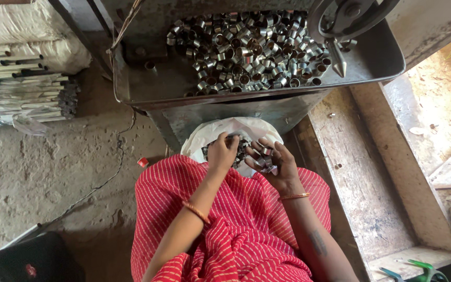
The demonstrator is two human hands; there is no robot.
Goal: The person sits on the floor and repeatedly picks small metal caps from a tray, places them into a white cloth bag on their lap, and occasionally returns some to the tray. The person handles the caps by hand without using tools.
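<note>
My left hand [221, 151] reaches down into a white sack [204, 137] of small metal rings and closes on some of them. My right hand [273, 162] is cupped palm up beside it, holding a few metal rings [266, 163]. Both hands hover over my lap, which is covered in red striped cloth [236, 224]. Above the sack stands a grey metal tray [147, 86] with a big heap of shiny metal rings [246, 49].
A metal wheel with a pointed spike [336, 57] hangs over the tray's right side. Bundles of metal tubes [22, 96] and white sacks lie at the left on the dirt floor. A wooden bench [361, 177] runs along the right. Green-handled pliers [418, 269] lie at bottom right.
</note>
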